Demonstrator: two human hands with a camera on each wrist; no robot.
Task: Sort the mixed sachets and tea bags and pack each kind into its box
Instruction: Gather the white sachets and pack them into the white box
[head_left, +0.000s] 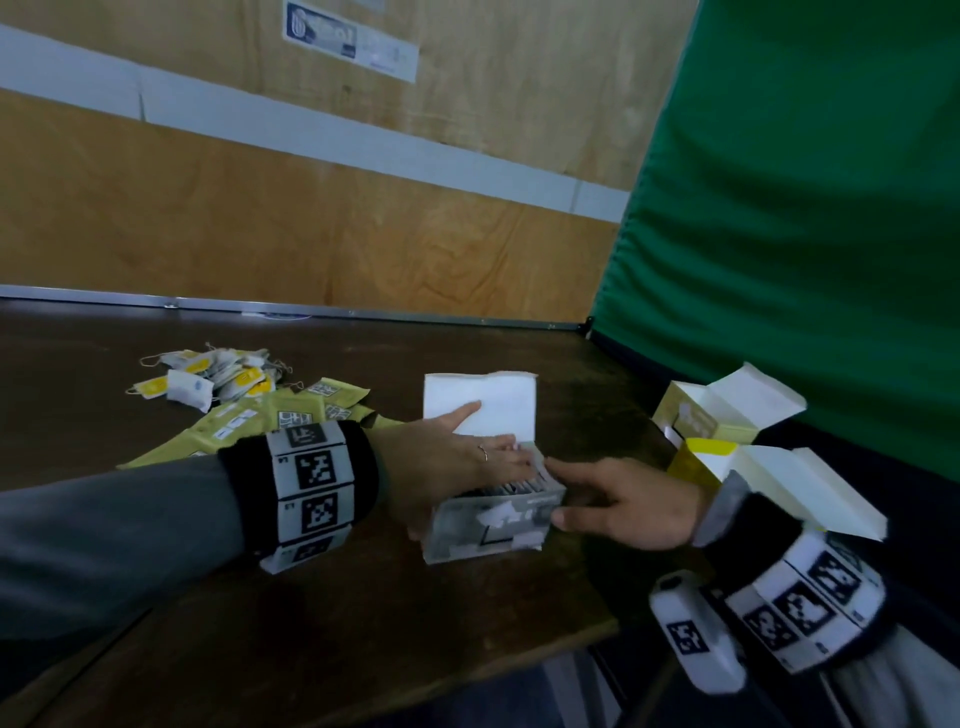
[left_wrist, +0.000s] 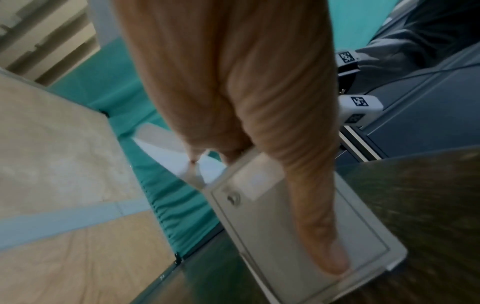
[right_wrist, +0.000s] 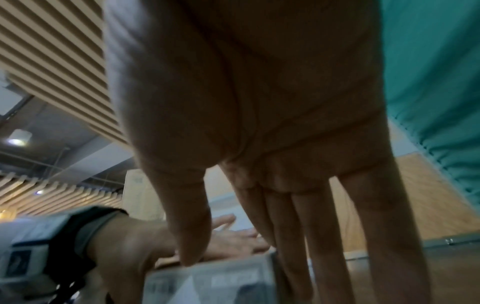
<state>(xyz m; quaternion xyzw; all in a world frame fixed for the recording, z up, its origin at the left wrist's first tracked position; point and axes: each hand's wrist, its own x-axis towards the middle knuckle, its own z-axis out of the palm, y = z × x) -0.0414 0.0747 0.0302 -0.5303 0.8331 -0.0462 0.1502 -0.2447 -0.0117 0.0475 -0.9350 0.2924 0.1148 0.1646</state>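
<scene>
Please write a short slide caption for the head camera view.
Both hands, left hand and right hand, steady an open grey box of sachets; tea bags wait behind.

Table (head_left: 332, 613): dark wood grain, slight sheen, metal strip along far edge. Wall panels (head_left: 260, 223): pale plywood, matt. Curtain (head_left: 810, 208): green cloth, pleated. Grey box (head_left: 493, 519): printed card, white lid flap matt. Sachets (head_left: 270, 421): olive, smooth foil-like. Tea bags (head_left: 208, 376): paper, string tags
</scene>
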